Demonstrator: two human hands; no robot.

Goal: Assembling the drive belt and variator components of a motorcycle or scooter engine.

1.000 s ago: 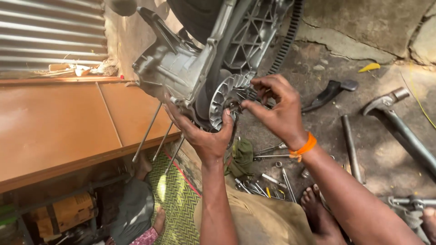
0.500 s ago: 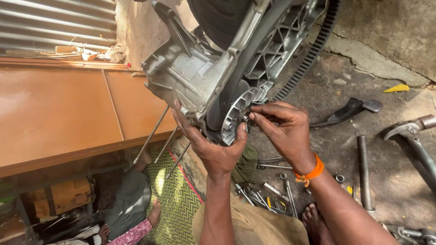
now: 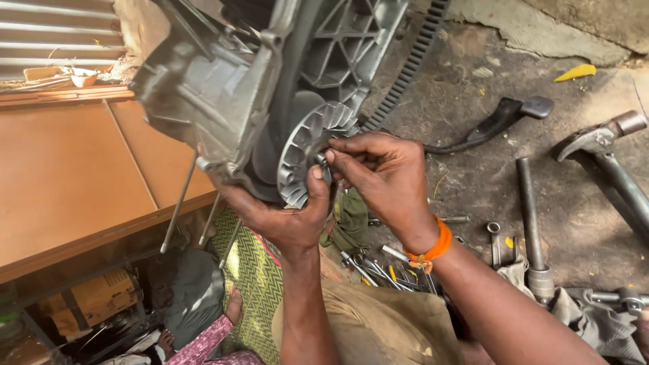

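Both hands work at the grey engine casing (image 3: 223, 88) held up above the floor: left hand (image 3: 284, 216) clamped under its finned pulley wheel (image 3: 307, 152), thumb on the rim, right hand (image 3: 385, 179) pinching a small part at the wheel's hub, toothed belt (image 3: 405, 67) hanging behind

Our left hand (image 3: 284, 220) is raised palm-up from below, forearm near vertical, fingers curled and thumb extended upward and pressed flat at its tip. Our right hand (image 3: 385, 179) comes in from the lower right, forearm angled diagonally, wrist slightly bent. Its thumb and fingertips (image 3: 334, 159) are pinched together just above the left thumb. Both hands are close, almost touching.
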